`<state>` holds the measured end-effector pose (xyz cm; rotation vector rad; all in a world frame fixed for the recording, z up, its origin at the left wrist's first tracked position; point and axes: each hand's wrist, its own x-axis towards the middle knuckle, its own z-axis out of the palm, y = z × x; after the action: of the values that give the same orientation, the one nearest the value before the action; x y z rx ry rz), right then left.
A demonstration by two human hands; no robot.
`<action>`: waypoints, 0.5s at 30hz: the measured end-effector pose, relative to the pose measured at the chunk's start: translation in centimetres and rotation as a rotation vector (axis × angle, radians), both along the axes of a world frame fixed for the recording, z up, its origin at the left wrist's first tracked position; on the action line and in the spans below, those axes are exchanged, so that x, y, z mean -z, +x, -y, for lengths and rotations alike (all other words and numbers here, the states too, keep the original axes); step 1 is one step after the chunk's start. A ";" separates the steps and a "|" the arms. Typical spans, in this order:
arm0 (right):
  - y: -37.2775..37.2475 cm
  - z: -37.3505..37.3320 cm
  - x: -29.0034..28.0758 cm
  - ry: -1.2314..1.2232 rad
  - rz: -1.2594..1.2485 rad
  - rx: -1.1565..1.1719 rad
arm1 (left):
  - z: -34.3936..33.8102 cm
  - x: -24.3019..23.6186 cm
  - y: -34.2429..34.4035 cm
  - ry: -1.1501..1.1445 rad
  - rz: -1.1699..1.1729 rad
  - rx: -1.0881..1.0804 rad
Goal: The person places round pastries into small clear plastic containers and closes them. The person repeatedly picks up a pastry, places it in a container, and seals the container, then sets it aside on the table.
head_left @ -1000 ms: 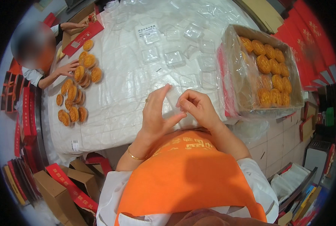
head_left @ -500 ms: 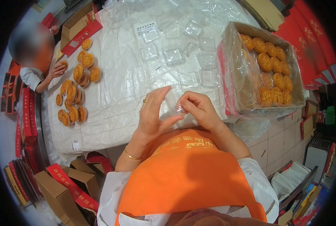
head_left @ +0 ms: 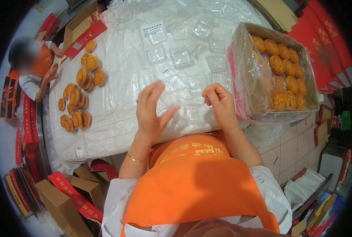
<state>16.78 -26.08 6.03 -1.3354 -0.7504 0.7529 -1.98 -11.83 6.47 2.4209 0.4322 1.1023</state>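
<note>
My left hand (head_left: 150, 112) is above the near edge of the covered table, its thumb and fingers curved around a clear plastic box (head_left: 168, 98) that hardly shows against the white sheet. To its right, apart from it, my right hand (head_left: 222, 104) has its fingers curled against the thumb. Whatever they may pinch is hidden. Beyond both hands, clear plastic boxes (head_left: 182, 59) lie scattered over the sheet. At the right stands a plastic-lined carton (head_left: 243, 79) with rows of golden mooncakes (head_left: 277, 65).
Wrapped mooncakes (head_left: 82, 76) lie in groups on the table's left side. A co-worker (head_left: 41, 67) at the far left handles a round piece near an open red carton (head_left: 85, 37). Red boxes (head_left: 322, 43) are stacked at the far right; brown cartons (head_left: 59, 201) stand lower left.
My hands have moved apart: the left a little leftward, the right up and to the right, off the clear box. The co-worker has drawn one hand back from the table with a round piece.
</note>
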 end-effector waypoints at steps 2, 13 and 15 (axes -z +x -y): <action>-0.1 -0.1 0.0 0.009 0.124 0.088 | -0.6 -0.2 1.1 0.059 -0.076 -0.125; -1.6 0.0 -0.4 0.100 -0.047 -0.211 | 3.8 -0.3 4.5 -1.255 0.200 0.283; -1.4 0.2 -0.1 0.113 -0.141 -0.275 | 3.7 -0.3 4.3 -1.307 0.223 0.351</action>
<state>15.42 -26.31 6.16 -1.0768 -0.8600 0.9970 2.34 -15.50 6.72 1.1423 0.4253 0.5800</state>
